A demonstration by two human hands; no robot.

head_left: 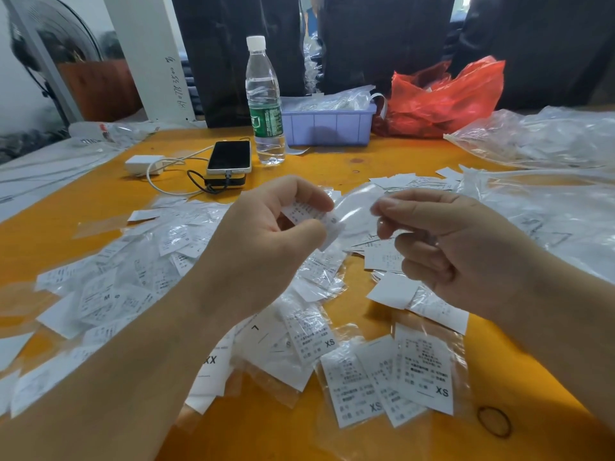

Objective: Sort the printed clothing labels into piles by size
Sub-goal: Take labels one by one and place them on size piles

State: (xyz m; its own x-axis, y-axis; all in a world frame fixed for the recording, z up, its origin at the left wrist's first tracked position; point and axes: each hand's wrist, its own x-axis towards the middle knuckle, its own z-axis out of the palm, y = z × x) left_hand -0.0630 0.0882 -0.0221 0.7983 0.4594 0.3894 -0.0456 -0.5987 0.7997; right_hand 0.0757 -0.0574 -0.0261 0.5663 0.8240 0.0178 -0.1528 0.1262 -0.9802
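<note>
Step in hand: a small bundle of labels [309, 212] is being held up over the orange table [382, 154] and, by the look of it, being drawn out of a clear plastic sleeve [357, 207] so its size can be read
Left hand [266, 241]: the labels are being pinched between thumb and curled fingers
Right hand [449, 241]: the far end of the sleeve is being pinched, the remaining fingers being kept curled
Size on held labels: cannot be read, the print being too small
Piles: an XS pile [399, 380] is being built near the front edge; a larger unsorted heap [133, 267] is lying to the left
Next move, as judged: the size mark is to be exposed and read, then the labels are to be laid on the matching pile
</note>
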